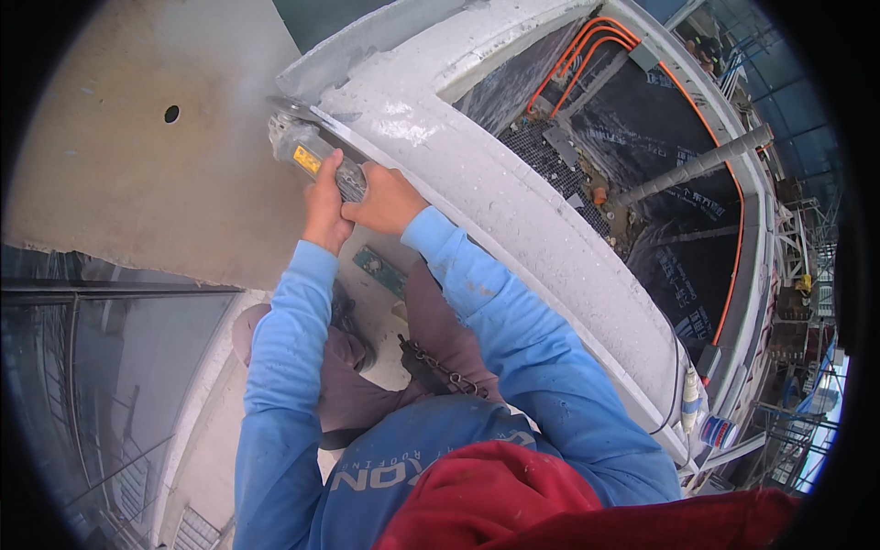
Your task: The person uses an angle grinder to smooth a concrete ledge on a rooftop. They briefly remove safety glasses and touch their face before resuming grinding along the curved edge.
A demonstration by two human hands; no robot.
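Both my hands are wrapped round a dusty angle grinder (316, 154) with a grey body and a yellow label. My left hand (324, 203) grips its body from the left, fingers closed. Just to the right, my right hand (387, 198) clasps the rear of the same tool. The grinder's disc (293, 108) lies against or very near the edge of a pale concrete ledge (513, 183); I cannot tell if it touches. Whitish dust hangs around the grinder's head. Left of the tool stands a large tan panel (156, 137) with a dark round hole.
Beyond the ledge lies a recess lined with dark printed sheeting (642, 119) and orange conduits (587, 46). A grey pipe (687, 170) crosses it. A white tube (690, 401) and a small tub (716, 431) sit at the ledge's right end. A green board (379, 270) lies by my knees.
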